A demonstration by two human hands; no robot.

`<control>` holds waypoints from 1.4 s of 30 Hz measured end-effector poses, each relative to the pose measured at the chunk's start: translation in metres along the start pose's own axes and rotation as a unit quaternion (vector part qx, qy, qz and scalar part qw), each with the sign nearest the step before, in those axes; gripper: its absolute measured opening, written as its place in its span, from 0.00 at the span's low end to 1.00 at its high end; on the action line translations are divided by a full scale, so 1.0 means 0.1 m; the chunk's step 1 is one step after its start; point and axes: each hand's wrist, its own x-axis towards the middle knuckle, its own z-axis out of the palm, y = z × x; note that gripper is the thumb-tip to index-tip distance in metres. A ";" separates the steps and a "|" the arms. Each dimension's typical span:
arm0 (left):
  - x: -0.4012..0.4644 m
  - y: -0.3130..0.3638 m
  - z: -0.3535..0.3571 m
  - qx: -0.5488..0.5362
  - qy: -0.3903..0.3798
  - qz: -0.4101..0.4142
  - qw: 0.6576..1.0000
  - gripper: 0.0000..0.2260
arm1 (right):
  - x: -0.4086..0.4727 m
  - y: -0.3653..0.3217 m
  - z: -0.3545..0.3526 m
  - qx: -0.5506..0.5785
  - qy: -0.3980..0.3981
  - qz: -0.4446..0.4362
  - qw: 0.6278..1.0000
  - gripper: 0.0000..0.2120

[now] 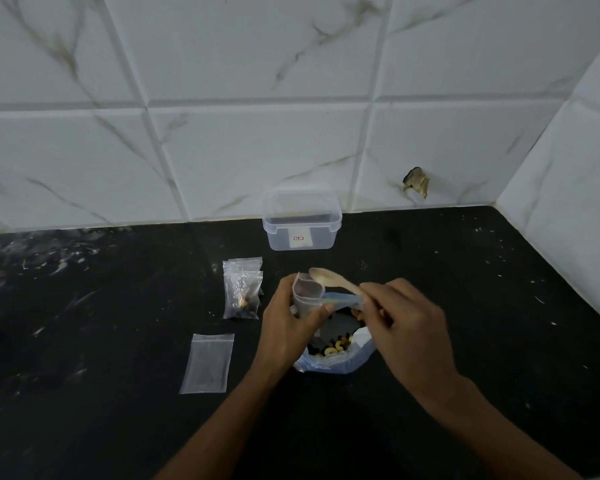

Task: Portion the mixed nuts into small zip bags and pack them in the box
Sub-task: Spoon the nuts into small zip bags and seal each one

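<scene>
The left hand (288, 313) had its grip curled round a small zip bag (307, 294), holding it upright with the mouth open just above the big bag of mixed nuts (333, 348) on the black bench (464, 306). The right hand (400, 317) pinched the handle of a pale spoon (329, 278), whose bowl hung at the little bag's mouth; whether it carried nuts I couldn't tell. To do this well, I'd say keep the mouth spread wide and tip the spoon slowly inside the rim, working over the big bag so strays fall back in. Filled bags (242, 289) lay to the left, an empty bag (208, 363) nearer, and the clear box (302, 220) stood open by the tiled wall (257, 133), well apart from the hands
</scene>
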 end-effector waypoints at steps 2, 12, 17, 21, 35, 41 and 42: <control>-0.04 -0.02 -0.06 -0.016 0.000 -0.012 1.000 0.21 | 0.02 0.10 -0.06 0.031 0.025 0.059 0.997 0.09; -0.26 -0.24 -0.17 -0.070 -0.031 -0.066 0.995 0.21 | -0.14 0.49 0.23 -0.111 -0.325 0.112 0.932 0.10; -0.29 -0.24 -0.13 -0.065 -0.046 -0.076 0.994 0.23 | -0.12 0.41 0.42 -0.134 -0.357 0.065 0.922 0.05; -0.29 -0.23 -0.11 -0.071 -0.039 -0.081 0.993 0.22 | -0.16 0.45 0.52 -0.040 -0.325 0.175 0.929 0.14; -0.28 -0.26 -0.09 -0.052 -0.041 -0.074 0.995 0.23 | -0.29 0.33 0.71 0.190 -0.296 0.458 0.816 0.10; -0.28 -0.26 -0.12 -0.059 -0.039 -0.084 0.994 0.23 | -0.30 0.36 0.65 0.203 -0.265 0.470 0.817 0.08; -0.28 -0.25 -0.12 -0.061 -0.038 -0.084 0.994 0.23 | -0.31 0.37 0.65 0.204 -0.257 0.475 0.816 0.08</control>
